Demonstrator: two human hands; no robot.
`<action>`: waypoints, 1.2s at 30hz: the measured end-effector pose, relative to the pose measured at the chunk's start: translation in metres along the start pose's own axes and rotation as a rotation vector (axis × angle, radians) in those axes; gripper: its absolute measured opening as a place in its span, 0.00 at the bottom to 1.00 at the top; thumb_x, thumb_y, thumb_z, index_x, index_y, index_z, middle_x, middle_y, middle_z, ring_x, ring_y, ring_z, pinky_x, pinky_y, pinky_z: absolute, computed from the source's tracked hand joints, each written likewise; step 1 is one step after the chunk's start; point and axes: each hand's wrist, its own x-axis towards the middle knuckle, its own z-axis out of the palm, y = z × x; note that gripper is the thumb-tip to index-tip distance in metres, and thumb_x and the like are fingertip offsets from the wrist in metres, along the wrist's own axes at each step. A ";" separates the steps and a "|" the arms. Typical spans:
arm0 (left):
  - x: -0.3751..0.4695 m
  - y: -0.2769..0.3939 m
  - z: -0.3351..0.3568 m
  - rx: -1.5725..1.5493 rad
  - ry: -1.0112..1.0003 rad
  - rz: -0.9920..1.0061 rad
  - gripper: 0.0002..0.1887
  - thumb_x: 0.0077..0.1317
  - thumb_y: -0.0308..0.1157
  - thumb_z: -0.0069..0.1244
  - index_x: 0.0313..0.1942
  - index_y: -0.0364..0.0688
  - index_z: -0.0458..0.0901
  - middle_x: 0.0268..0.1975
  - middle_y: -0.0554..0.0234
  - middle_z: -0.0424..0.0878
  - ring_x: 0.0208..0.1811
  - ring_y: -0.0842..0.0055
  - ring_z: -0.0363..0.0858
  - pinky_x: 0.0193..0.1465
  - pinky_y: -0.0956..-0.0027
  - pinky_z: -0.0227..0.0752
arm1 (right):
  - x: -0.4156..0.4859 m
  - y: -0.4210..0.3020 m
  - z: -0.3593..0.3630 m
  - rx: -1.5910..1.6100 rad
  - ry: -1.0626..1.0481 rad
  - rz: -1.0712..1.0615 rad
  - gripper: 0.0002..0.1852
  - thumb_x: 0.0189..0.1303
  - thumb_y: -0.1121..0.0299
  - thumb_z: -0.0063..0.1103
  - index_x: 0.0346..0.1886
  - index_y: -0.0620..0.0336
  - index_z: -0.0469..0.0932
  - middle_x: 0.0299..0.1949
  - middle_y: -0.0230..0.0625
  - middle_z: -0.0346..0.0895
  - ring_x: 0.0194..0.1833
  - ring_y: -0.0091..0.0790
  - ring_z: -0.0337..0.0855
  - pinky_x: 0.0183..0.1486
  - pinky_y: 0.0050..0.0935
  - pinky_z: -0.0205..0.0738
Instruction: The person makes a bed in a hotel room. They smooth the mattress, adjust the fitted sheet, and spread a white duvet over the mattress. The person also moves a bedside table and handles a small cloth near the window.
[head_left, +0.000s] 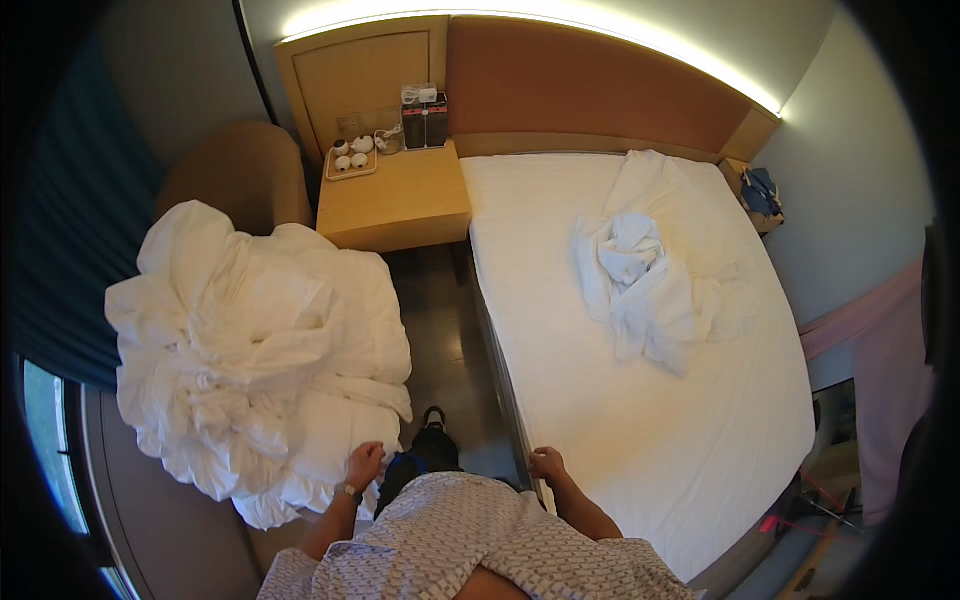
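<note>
My left hand hangs with curled fingers beside a heaped white duvet; nothing shows in it. A watch is on that wrist. My right hand is loosely closed at the near left side of the bed, seen over the edge of the mattress; I see nothing held in it. A white sheet covers the mattress. On it, right of centre, lies a crumpled bundle of thin white bed linen, with one end trailing towards the headboard.
A narrow floor aisle runs between duvet and bed to a wooden bedside table. This bears a tray with a white tea set and a dark box. A brown armchair stands behind the duvet. Pink cloth hangs at right.
</note>
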 end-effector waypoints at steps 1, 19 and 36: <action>0.027 0.026 -0.001 0.045 -0.019 0.014 0.19 0.73 0.37 0.50 0.58 0.35 0.81 0.42 0.60 0.87 0.32 0.75 0.88 0.29 0.71 0.81 | 0.003 -0.008 -0.001 0.013 0.058 0.131 0.15 0.65 0.67 0.63 0.52 0.65 0.81 0.29 0.39 0.84 0.26 0.34 0.84 0.25 0.33 0.78; 0.314 0.339 0.104 0.313 -0.230 0.159 0.16 0.73 0.36 0.51 0.54 0.38 0.85 0.38 0.64 0.89 0.31 0.79 0.87 0.31 0.72 0.81 | 0.140 -0.168 -0.019 0.116 0.190 0.162 0.17 0.60 0.64 0.65 0.48 0.65 0.85 0.37 0.45 0.87 0.32 0.39 0.88 0.36 0.37 0.84; 0.676 0.655 0.324 0.645 -0.365 0.834 0.15 0.72 0.36 0.54 0.53 0.37 0.84 0.43 0.45 0.90 0.44 0.59 0.90 0.49 0.60 0.82 | 0.215 -0.252 0.016 0.831 0.497 0.486 0.19 0.66 0.69 0.61 0.57 0.68 0.76 0.37 0.45 0.83 0.31 0.44 0.88 0.27 0.40 0.84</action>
